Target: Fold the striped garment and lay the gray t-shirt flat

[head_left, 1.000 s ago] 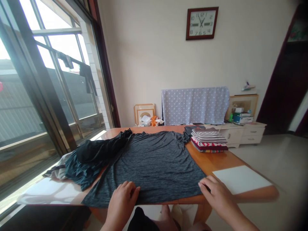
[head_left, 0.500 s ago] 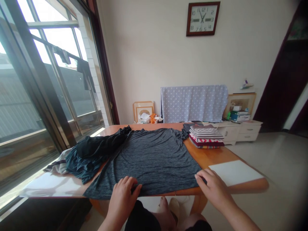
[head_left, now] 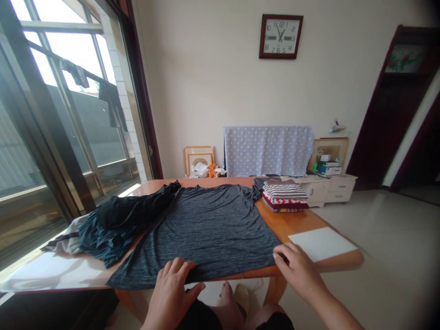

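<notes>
The dark grey shirt (head_left: 209,224) lies spread on the wooden table (head_left: 283,222), reaching its near edge. The left hand (head_left: 173,289) rests at the hem, thumb parted from fingers; the right hand (head_left: 298,269) pinches the near right corner.

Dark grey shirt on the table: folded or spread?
Spread. The dark grey shirt lies broad across the table, though wrinkled; left hand at its near edge, right hand at a near corner.

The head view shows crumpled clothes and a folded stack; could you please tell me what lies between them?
A dark grey garment lies spread out between the crumpled clothes and folded stack in the head view.
</notes>
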Motion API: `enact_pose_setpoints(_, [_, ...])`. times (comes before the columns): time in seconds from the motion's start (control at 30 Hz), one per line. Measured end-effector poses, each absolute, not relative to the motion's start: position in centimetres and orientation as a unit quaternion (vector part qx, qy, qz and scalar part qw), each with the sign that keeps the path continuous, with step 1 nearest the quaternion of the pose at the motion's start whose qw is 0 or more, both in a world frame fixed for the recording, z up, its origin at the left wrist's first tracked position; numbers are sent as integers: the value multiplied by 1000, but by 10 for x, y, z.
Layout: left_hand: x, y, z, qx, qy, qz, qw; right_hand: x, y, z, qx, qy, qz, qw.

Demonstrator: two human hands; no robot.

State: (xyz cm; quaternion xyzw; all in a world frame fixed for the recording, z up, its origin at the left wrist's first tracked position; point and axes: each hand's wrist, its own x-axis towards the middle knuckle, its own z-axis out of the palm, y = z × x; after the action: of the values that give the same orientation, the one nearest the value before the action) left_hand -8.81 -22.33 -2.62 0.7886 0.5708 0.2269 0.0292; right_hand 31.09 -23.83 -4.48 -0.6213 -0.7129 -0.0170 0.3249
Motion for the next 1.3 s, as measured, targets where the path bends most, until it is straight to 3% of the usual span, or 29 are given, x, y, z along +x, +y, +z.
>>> enact_pose_setpoints(0.17, [-91, -225, -30, 797, 556, 234, 39, 311, -237, -42, -626, -723, 7, 292])
enact_pose_setpoints(0.37, [-96, -223, -24, 805, 542, 234, 68, 310, -235, -44, -630, -707, -37, 319])
enact_pose_setpoints(0.9, [-93, -227, -20, 797, 537, 269, 68, 305, -239, -43, -646, -702, -74, 290])
enact_pose_setpoints(1.3, [-90, -220, -6, 779, 557, 271, 98, 298, -225, -38, -642, -708, -36, 294])
